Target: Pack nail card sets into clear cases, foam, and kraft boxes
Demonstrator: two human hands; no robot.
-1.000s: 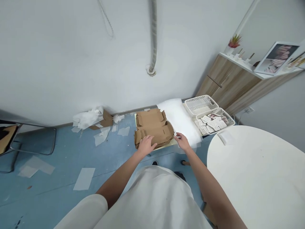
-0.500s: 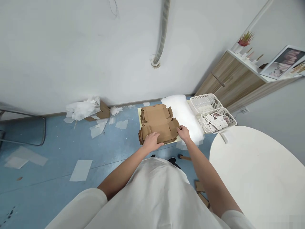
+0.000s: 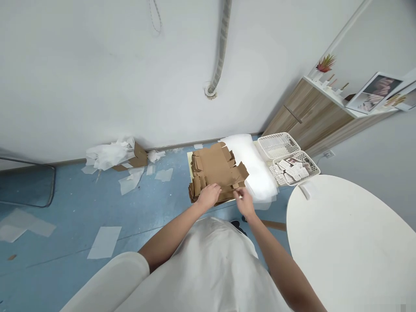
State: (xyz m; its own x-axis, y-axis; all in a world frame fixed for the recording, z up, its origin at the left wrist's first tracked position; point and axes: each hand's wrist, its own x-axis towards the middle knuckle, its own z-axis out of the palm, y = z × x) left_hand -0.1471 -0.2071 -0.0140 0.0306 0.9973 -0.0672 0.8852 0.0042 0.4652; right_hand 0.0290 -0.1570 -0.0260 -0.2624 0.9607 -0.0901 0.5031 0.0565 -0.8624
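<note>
A flat, die-cut cardboard box [image 3: 216, 167] lies on top of a stack of similar brown cardboard sheets [image 3: 191, 193] in front of me. Its front panel is partly raised at the near edge. My left hand [image 3: 209, 197] is at that edge with bent fingers closed on the cardboard. To its right, my right hand [image 3: 244, 203] pinches at the front flap by the near right corner. The fingertips of both hands are partly hidden against the board.
White foam sheets [image 3: 255, 167] lie right of the stack. Beyond are a white basket [image 3: 278, 145] and another holding cards [image 3: 294, 169]. A round white table [image 3: 351, 234] stands at right, a wood-grain cabinet [image 3: 318, 115] behind. Paper scraps [image 3: 104, 242] litter the blue floor.
My right hand has left the right-hand flap and moved left and toward me, to the near edge. The front panel has tilted up, and my left hand has shifted slightly right.
</note>
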